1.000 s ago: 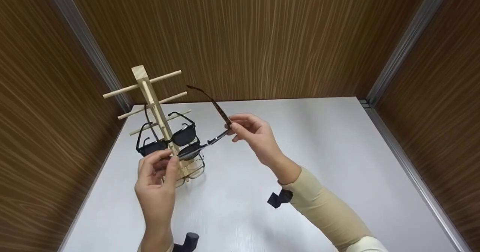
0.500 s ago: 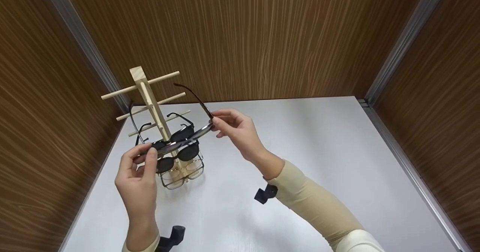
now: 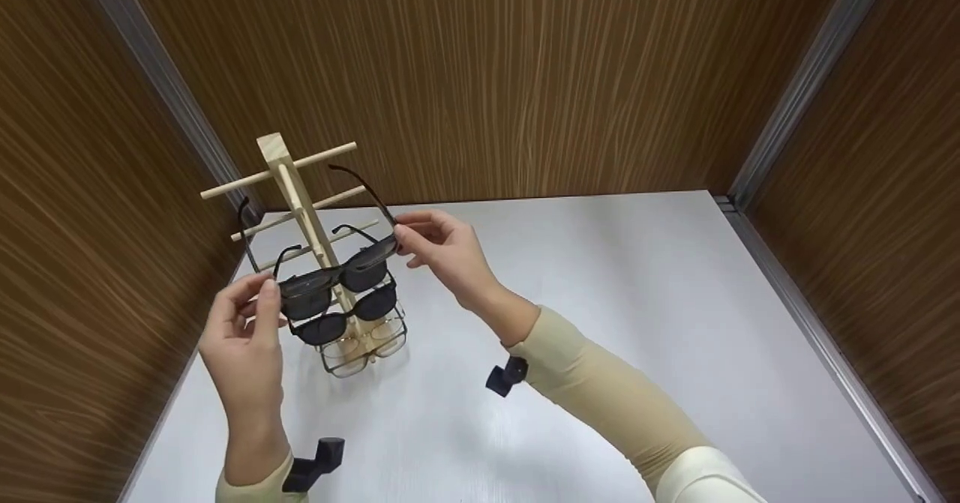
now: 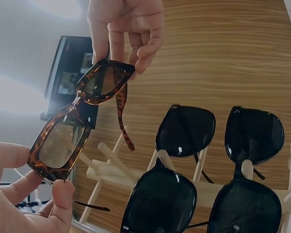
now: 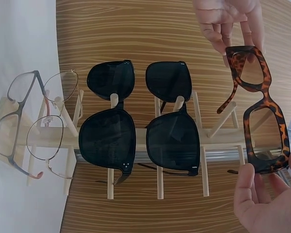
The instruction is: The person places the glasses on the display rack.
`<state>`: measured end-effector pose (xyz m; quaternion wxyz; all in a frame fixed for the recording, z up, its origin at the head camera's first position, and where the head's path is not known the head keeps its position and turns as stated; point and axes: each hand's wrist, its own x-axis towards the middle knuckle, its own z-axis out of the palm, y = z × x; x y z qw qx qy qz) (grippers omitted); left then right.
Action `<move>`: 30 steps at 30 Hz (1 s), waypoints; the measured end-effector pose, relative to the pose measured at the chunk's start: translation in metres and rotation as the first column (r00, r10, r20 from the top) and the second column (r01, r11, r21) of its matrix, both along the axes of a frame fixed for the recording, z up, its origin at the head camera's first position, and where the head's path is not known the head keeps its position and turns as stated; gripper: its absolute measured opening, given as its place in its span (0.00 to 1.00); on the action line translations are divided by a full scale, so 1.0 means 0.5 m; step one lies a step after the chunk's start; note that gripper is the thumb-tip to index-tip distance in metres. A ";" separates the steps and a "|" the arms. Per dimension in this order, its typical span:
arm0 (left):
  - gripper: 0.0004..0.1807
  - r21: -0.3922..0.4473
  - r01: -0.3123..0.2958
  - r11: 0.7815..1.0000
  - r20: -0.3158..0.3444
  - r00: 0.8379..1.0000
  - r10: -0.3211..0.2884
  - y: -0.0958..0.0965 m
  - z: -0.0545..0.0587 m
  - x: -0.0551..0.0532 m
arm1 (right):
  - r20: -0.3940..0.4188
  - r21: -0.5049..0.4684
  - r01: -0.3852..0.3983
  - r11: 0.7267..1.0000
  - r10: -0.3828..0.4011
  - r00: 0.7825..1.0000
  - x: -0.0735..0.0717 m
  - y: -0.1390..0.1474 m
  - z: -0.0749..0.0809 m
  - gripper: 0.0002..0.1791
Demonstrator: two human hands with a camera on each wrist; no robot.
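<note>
A pair of tortoiseshell glasses [image 4: 62,141] with tinted lenses and unfolded temples is held up between both hands. My left hand [image 3: 244,319] pinches one end of the frame near the hinge. At the other end, my right hand [image 3: 446,255] pinches the corner between thumb and fingers. Behind the glasses stands a wooden rack [image 3: 274,149] with crossing pegs. In the head view the held frame overlaps the upper black sunglasses [image 5: 172,143] on the rack. Another pair of black sunglasses [image 3: 322,329] sits just below, partly in front of the post.
Lower on the rack sit wire-rimmed glasses [image 5: 46,138] and dark-framed clear glasses [image 5: 7,136]. Bare pegs [image 3: 330,154] stick out at its top. The rack stands on a white table [image 3: 600,278], enclosed by wood-grain panels [image 3: 525,76].
Both hands have moved left with the tortoiseshell glasses, bringing them across the front of the rack. The frame has tilted so its lenses show more fully.
</note>
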<state>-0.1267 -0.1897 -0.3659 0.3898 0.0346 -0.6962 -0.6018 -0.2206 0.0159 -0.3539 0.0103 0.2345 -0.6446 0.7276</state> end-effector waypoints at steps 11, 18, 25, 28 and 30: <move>0.12 0.021 -0.023 1.000 0.034 0.999 0.022 -0.033 0.012 -0.034 | 0.053 0.024 0.008 1.000 -0.009 0.999 -0.028 -0.034 0.006 0.14; 0.12 0.026 -0.034 0.999 0.044 0.998 0.033 -0.044 0.027 -0.050 | 0.082 0.017 0.018 1.000 -0.020 0.996 -0.042 -0.048 0.016 0.14; 0.12 0.065 0.001 0.998 0.085 0.996 -0.006 -0.056 0.033 -0.068 | 0.108 0.054 0.029 0.998 -0.034 0.994 -0.056 -0.055 0.020 0.13; 0.11 0.107 0.017 0.994 0.107 0.994 -0.029 -0.064 0.031 -0.076 | 0.127 0.069 0.025 0.997 -0.033 0.991 -0.062 -0.060 0.020 0.12; 0.10 0.124 0.019 0.992 0.122 0.992 -0.034 -0.069 0.028 -0.080 | 0.135 0.082 0.023 0.996 -0.034 0.990 -0.064 -0.064 0.021 0.12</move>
